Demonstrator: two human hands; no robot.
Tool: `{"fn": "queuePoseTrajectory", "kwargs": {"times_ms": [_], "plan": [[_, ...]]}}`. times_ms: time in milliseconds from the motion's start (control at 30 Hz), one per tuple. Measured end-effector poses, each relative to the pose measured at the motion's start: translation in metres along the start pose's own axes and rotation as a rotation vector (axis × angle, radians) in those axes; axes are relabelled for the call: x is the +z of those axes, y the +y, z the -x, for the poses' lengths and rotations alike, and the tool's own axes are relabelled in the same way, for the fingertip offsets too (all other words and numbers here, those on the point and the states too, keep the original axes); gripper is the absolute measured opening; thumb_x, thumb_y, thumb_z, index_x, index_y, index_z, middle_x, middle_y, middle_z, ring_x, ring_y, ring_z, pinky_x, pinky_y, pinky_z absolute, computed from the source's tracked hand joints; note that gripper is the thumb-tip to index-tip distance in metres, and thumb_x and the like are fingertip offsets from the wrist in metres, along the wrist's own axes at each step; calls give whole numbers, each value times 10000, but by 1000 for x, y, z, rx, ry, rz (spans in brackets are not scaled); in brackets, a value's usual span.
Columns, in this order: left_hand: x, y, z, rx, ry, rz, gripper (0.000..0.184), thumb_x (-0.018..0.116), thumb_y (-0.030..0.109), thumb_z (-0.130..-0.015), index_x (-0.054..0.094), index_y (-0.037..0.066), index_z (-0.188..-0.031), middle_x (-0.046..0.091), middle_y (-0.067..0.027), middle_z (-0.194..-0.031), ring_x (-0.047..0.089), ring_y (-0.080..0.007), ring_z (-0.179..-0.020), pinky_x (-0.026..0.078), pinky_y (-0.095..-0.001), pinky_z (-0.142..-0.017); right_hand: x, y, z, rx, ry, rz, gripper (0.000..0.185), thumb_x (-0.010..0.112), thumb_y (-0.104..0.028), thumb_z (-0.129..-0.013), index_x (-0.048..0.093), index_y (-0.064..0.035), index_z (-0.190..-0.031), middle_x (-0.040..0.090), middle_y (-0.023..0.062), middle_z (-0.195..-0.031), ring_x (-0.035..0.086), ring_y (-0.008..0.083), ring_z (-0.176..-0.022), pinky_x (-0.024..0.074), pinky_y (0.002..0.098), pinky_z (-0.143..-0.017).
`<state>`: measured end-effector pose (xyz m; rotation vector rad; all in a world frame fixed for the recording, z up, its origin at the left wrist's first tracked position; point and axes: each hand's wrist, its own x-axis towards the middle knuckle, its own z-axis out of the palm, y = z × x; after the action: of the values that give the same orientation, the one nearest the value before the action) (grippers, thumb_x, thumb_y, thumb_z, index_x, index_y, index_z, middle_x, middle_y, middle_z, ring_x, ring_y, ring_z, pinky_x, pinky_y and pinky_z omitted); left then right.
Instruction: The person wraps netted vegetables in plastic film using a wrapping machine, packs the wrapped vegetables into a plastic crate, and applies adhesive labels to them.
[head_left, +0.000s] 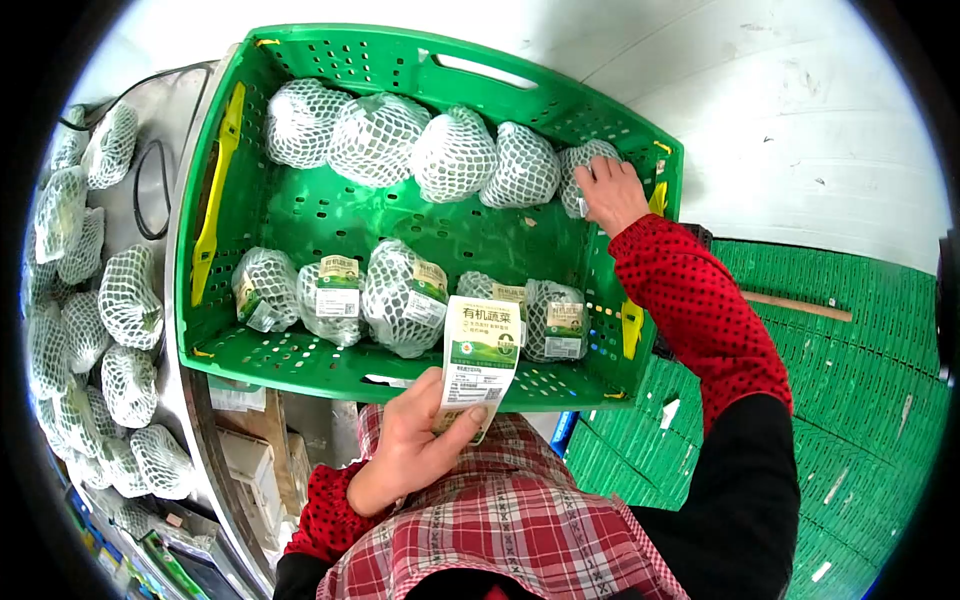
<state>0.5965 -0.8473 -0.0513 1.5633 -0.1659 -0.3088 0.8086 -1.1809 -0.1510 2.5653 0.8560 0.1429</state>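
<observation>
My left hand [420, 440] pinches a strip of printed labels [482, 345] between thumb and fingers, in front of the green crate's [420, 228] near wall. The labels are cream, green and white with Chinese print. At the crate's far right corner, my right hand [610, 195] has its fingers curled over a vegetable in white foam netting [574, 165]; a small white patch shows under the fingertips. More netted vegetables [455, 155] line the far wall, with no labels showing. Along the near wall, several netted vegetables [400, 298] bear the same labels.
On the left, a metal table [165, 200] carries a heap of netted vegetables [128, 295] and a black cable [150, 190]. Green slatted panels [830, 400] cover the floor at right, with a wooden stick [800, 305] there. Yellow clips [217, 200] sit at the crate's ends.
</observation>
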Motion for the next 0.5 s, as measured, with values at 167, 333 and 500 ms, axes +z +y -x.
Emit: {"fn": "queuePoseTrajectory", "kwargs": {"times_ms": [167,333,500], "plan": [[-6,5,-5,1,-17,-30,264,674,21,-842,646,2,-1104,649,-141,-987,656,-273,-848,510,-332,-734,-23,31,-15,178,-208,-197,682,861,-271,-560,506,-106,-1119,538,102,-1059,543,307,-1034,428,407,-836],[-1,-1,-7,20,-22,-18,277,671,13,-840,641,3,-1115,650,-141,-999,658,-267,-858,510,-329,-745,-6,19,-7,38,-313,-150,718,868,-254,-571,511,-82,-1170,564,127,-1118,555,309,-1078,466,414,-862],[-13,3,-16,44,-32,-118,320,664,-8,-825,615,0,-1141,644,-145,-980,655,-302,-840,521,-333,-719,-94,-11,-29,325,-481,-1314,551,801,-200,-732,594,-54,-1221,628,91,-1121,618,161,-919,528,318,-767]]}}
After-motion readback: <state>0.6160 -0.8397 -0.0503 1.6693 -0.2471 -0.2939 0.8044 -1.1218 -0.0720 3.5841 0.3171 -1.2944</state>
